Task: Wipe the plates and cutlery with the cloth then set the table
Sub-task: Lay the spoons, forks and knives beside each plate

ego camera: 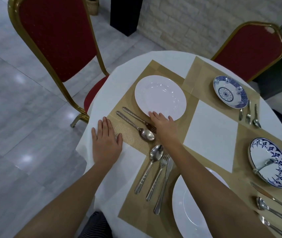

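The white plate [161, 95] lies flat on a gold mat [157, 69], right in front of the right grip [162, 121]. The right grip is open. Its fingers are straight and rest on the near rim of the plate, and it is not curled round anything.

The plate looks hard and shiny. I think it is smooth, slippery and a bit heavy, and it would break if it fell. A flat push should slide it easily on the mat. To lift it, the rim is the best place to hold, with the thumb on top and the fingers tucked under the edge.

Just left of the right grip, a fork [133, 114] and a spoon [147, 133] lie side by side on the same mat. They look thin, stiff and light. Their long handles are the easy part to pick up.

The left grip [106, 138] is open too. It lies palm down on the mat's corner and on the white cloth over the tabletop [102, 100], and it holds nothing. It may be keeping the mat from sliding.

Closer to the person than the right grip are a second white plate [188, 212] and more cutlery. Far to its right sit a blue bowl [229, 91] and a blue plate [271, 162]. Past the left grip stands a red chair [57, 40]. I cannot see a wiping cloth.
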`<state>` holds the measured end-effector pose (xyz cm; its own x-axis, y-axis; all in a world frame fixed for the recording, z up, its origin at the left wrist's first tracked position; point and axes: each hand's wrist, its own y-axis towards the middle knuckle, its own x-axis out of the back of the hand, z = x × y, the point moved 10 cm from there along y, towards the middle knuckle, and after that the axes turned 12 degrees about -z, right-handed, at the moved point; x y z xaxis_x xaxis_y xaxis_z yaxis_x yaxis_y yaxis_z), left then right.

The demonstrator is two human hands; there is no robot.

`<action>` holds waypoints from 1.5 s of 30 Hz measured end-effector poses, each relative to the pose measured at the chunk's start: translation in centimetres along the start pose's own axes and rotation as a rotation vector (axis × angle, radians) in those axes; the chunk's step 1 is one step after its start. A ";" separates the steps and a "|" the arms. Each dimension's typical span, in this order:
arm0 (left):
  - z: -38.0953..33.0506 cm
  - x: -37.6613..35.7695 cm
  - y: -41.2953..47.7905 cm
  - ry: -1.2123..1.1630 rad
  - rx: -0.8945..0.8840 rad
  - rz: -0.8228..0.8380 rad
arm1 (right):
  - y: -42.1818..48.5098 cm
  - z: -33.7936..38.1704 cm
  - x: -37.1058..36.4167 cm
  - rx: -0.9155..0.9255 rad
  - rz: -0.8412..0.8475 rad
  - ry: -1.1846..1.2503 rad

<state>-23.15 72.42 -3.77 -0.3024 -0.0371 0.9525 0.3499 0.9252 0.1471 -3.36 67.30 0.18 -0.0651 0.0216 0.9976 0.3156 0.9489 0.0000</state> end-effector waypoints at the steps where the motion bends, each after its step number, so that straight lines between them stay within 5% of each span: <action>1: 0.0 0.0 0.0 0.004 -0.001 0.002 | 0.1 -0.1 0.0 0.003 0.003 0.005; 14: 0.2 -0.3 0.0 -0.049 0.017 -0.017 | 4.7 -3.3 0.7 -0.094 -0.091 0.066; 19: 0.1 -0.2 0.1 -0.041 0.011 -0.024 | 4.2 0.3 2.5 0.073 -0.354 0.262; 24: 0.1 -0.3 0.1 -0.024 0.012 -0.008 | 3.1 4.3 0.9 0.248 -0.201 0.402; 29: 0.0 -0.2 0.1 -0.042 0.008 -0.028 | 4.5 2.2 -0.9 0.085 -0.128 0.428; 41: 0.1 -0.5 0.0 -0.021 -0.002 -0.022 | 3.6 3.3 2.0 0.076 -0.324 0.448; 45: 0.2 -0.5 0.0 0.000 -0.001 -0.015 | 1.4 6.5 0.0 0.236 -0.110 0.350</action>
<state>-23.17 72.50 -4.28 -0.3080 -0.0507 0.9500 0.3459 0.9243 0.1614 -9.07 70.65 -0.27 0.2511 -0.1528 0.9558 0.0972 0.9865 0.1321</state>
